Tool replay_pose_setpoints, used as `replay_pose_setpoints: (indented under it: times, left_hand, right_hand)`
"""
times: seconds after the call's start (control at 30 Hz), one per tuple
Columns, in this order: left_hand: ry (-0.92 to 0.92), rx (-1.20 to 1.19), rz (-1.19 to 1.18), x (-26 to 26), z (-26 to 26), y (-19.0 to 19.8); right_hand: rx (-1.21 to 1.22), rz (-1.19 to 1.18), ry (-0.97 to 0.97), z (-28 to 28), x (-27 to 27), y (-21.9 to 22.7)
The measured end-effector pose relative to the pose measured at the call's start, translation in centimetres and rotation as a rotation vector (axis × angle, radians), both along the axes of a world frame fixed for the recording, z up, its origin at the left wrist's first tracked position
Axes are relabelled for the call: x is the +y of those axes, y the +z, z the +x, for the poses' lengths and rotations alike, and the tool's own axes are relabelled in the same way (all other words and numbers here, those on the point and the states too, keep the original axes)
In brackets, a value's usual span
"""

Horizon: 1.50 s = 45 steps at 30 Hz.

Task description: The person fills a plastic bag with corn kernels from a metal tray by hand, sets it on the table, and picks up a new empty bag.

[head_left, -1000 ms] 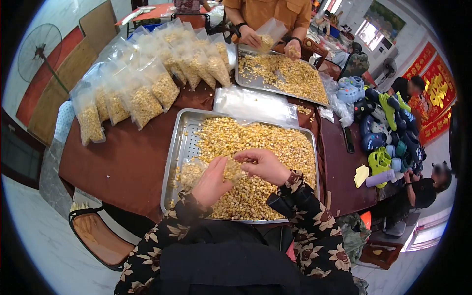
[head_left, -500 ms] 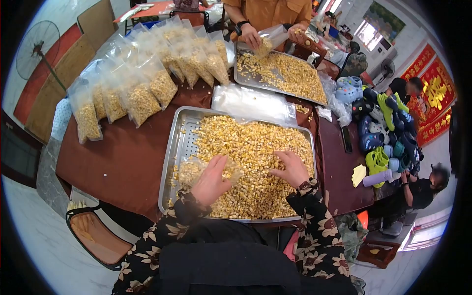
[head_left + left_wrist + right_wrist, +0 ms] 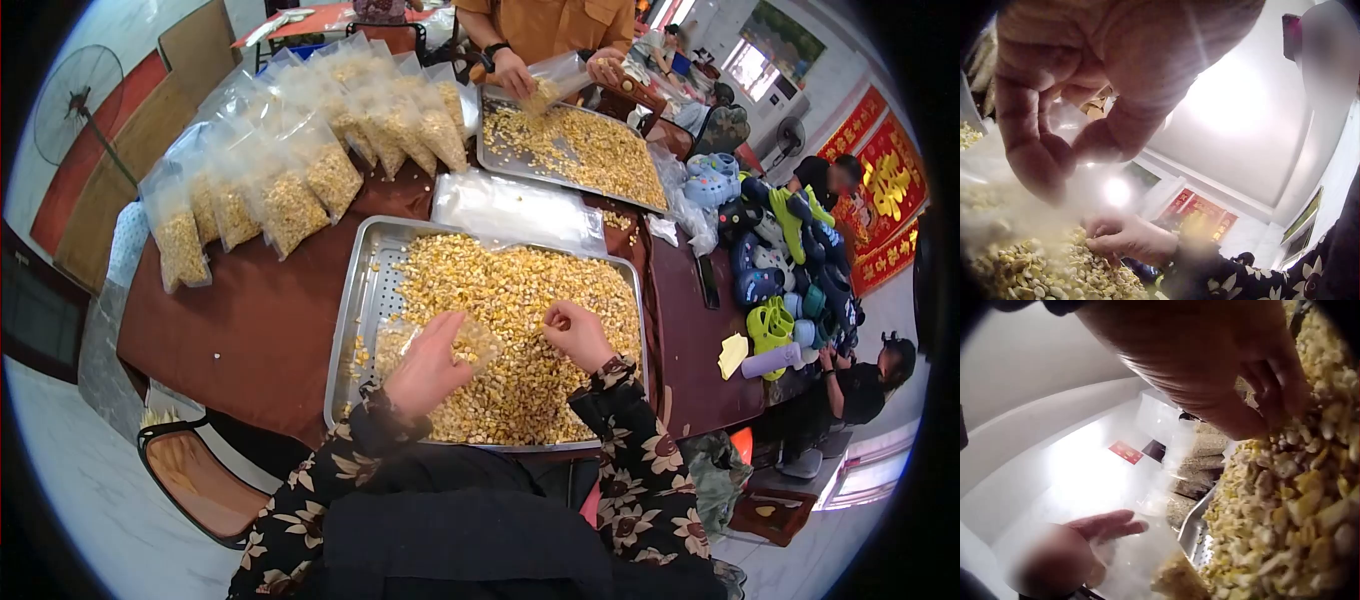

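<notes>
My left hand (image 3: pixel 430 368) pinches a clear plastic bag (image 3: pixel 393 342) with some dried corn kernels inside. The bag lies over the left part of a metal tray (image 3: pixel 343 325), its upper edge between thumb and fingers in the left wrist view. A broad heap of yellow corn kernels (image 3: pixel 525 400) fills most of this tray, whose perforated bottom shows at the left. On the heap's right side my right hand (image 3: pixel 583 338) curls thumb and fingers together, fingertips down at the kernels (image 3: pixel 1291 462). What its fingertips grip is hidden.
Filled bags (image 3: pixel 295 195) stand at the back left. Flat empty bags (image 3: pixel 515 212) lie behind my tray. Across the table a person in orange (image 3: pixel 555 30) holds a bag over a second tray (image 3: pixel 485 150). Clogs (image 3: pixel 775 250) and a phone (image 3: pixel 708 283) are at the right.
My right hand has moved from the bag's mouth rightward to the heap, spreading its fingers, then curling them at the kernels. My left hand keeps its hold on the bag.
</notes>
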<state>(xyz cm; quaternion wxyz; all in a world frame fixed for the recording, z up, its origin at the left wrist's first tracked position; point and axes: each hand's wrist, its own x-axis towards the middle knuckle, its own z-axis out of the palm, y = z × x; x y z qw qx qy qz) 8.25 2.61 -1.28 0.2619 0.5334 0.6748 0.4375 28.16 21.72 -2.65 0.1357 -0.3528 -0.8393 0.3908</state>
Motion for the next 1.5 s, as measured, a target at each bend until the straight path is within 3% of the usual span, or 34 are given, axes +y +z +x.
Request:
replay_pose_setpoints:
  times: [0.03,0.1,0.23,0.37,0.43,0.47,0.67,0.77,0.83,1.03,1.17,1.27,1.33,1.5]
  left_hand:
    - [0.007,0.046,-0.004,0.0,0.1,-0.1]
    - [0.016,0.011,-0.012,0.2,0.2,0.4]
    - [0.008,0.052,-0.020,0.3,-0.1,-0.3]
    - [0.010,0.042,-0.022,-0.2,-1.0,0.9]
    - [-0.080,-0.204,-0.133,-0.7,-3.1,2.7]
    - [-0.096,-0.399,-0.189,-1.4,-4.3,3.7]
    - [-0.025,-0.687,-0.141,-6.0,-11.9,4.9]
    - [-0.045,-0.644,-0.120,-6.6,-12.4,3.4]
    - [-0.005,-0.622,-0.126,-6.2,-11.4,3.1]
    - [0.114,-0.212,-0.256,-5.0,-9.9,4.3]
    - [0.097,-0.198,-0.437,-4.3,-10.4,4.5]
    - [0.079,-0.325,-0.497,-3.6,-9.8,4.6]
    - [-0.032,-0.359,-0.476,-3.1,-9.1,4.7]
    - [0.042,-0.246,-0.493,-2.7,-10.1,8.7]
  right_hand:
    - [-0.002,-0.001,0.001,-0.7,-0.7,1.7]
    - [0.047,-0.371,-0.011,-2.3,-2.3,4.7]
    - [0.121,-0.493,0.175,-5.0,-5.0,5.7]
    - [0.056,-0.221,0.297,-6.3,-6.2,6.8]
    - [0.163,0.098,0.290,-6.0,-5.5,6.4]
    - [0.120,0.066,0.247,-5.5,-5.2,6.8]
    - [0.132,-0.101,0.064,-0.3,-4.2,5.7]
    - [0.032,-0.110,-0.002,0.5,-5.0,5.8]
    - [0.093,-0.145,0.009,0.3,-5.6,5.2]
    - [0.164,-0.073,0.099,-0.4,-7.4,4.5]
    - [0.184,-0.146,0.079,0.6,-8.0,3.3]
    - [0.224,-0.133,0.082,1.7,-8.4,2.8]
    - [0.240,-0.125,0.080,2.4,-8.5,2.4]
    - [0.292,-0.207,0.042,4.9,-8.6,2.2]
